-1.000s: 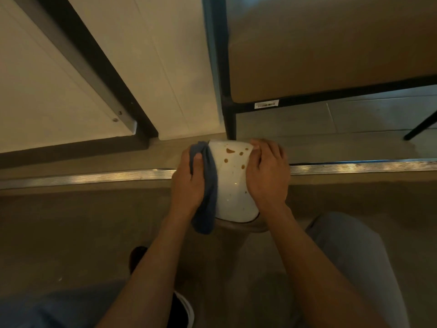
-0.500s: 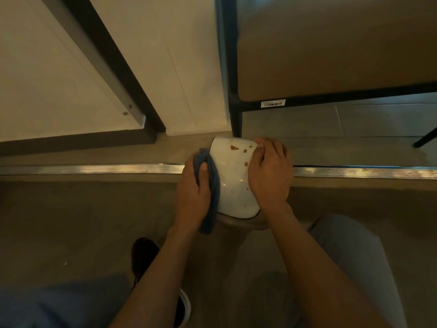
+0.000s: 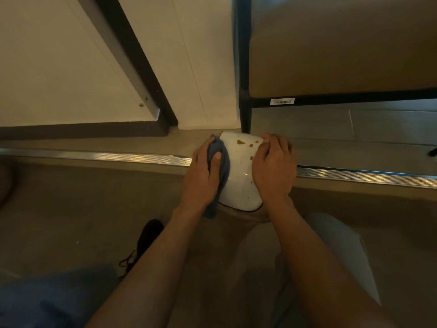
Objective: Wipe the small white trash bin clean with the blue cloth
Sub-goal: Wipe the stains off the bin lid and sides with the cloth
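While the left hand (image 3: 203,171) pinches the blue cloth (image 3: 221,171) and the right hand (image 3: 274,166) clasps the trash bin (image 3: 238,176), brown stains (image 3: 241,142) between them probably smear if rubbed dry.

white bin (image 3: 238,176) lying tipped, blue cloth (image 3: 222,169) on its left side
brown stains spot the bin's upper face; the cloth hangs bunched down the side.

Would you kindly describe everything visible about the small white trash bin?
The small white trash bin is smooth and glossy, likely plastic, with rounded corners and a thin dark line along its near edge. Brown spots mark its upper face, mostly at the far end. The left hand presses the blue cloth against its left side; the right hand grips its right side.
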A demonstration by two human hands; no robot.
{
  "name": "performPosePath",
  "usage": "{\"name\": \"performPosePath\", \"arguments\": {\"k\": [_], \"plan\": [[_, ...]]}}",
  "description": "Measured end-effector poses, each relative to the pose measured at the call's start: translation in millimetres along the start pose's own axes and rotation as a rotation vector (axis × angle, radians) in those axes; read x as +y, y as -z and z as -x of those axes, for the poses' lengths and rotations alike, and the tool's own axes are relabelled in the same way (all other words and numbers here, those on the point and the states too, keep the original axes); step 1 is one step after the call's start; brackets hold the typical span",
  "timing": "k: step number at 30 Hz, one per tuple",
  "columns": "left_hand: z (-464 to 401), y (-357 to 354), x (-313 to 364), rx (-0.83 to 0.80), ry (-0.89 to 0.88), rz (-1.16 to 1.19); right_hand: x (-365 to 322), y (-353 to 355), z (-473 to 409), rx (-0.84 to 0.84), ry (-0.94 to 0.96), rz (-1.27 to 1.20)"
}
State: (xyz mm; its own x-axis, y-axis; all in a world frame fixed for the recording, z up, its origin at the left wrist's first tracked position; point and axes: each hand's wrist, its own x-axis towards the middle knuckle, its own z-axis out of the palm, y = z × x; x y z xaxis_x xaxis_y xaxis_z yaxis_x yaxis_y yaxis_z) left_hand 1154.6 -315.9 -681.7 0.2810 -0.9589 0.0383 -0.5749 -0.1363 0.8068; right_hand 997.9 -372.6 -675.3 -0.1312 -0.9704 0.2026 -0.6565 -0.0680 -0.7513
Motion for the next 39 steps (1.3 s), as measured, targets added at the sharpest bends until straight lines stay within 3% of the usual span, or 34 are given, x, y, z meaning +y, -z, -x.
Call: {"name": "performPosePath", "arguments": {"k": [5,11,18,23,28,34,39], "plan": [[-42,15,25,0.046,0.182,-0.113,-16,-2,-4,0.030,0.004,-0.003],[-3,5,10,0.003,-0.079,-0.097,-6,0,3,-0.009,0.025,0.017],[-20,-5,24,0.071,0.089,-0.149,-4,5,3,-0.003,0.015,0.032],[-1,2,14,0.025,-0.086,-0.171,-4,4,3,-0.015,0.024,0.019],[-23,0,25,0.035,0.088,-0.123,-4,5,3,0.017,0.025,0.023],[6,9,3,-0.026,-0.031,0.125,-4,3,3,0.005,0.000,0.064],[-28,14,18,-0.026,0.063,0.151,-5,4,3,-0.009,-0.005,0.066]]}}
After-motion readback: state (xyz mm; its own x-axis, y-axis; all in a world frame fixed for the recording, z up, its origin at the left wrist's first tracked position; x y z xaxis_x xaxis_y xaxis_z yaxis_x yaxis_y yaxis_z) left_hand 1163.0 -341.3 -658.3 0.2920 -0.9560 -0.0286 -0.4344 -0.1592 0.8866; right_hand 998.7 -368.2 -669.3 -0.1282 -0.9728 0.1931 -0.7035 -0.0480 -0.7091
